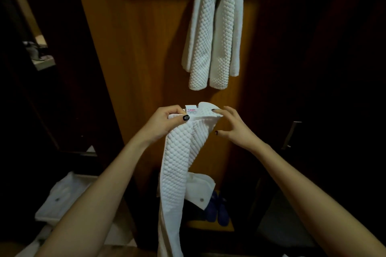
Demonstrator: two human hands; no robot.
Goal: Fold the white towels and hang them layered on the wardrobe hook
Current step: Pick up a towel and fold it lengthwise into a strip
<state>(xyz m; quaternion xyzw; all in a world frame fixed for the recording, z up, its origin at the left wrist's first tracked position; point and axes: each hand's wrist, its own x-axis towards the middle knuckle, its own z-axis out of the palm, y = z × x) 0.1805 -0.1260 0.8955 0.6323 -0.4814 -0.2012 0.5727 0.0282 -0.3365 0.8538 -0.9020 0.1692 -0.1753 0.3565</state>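
The left hand (165, 123) grips the top edge of the second towel (177, 162) beside its label (191, 110), thumb pressed on the front. The right hand (234, 129) is spread: its straight fingertips touch the towel's top right corner, thumb clear of the cloth. The towel hangs from both hands in a narrow lengthwise fold, its lower end out of view. Directly above, the first towel (213, 33) is draped against the wardrobe panel (146, 58); the hook itself is hidden. Status, as judged: one towel hung, one part-folded — hanging it over the first remains.
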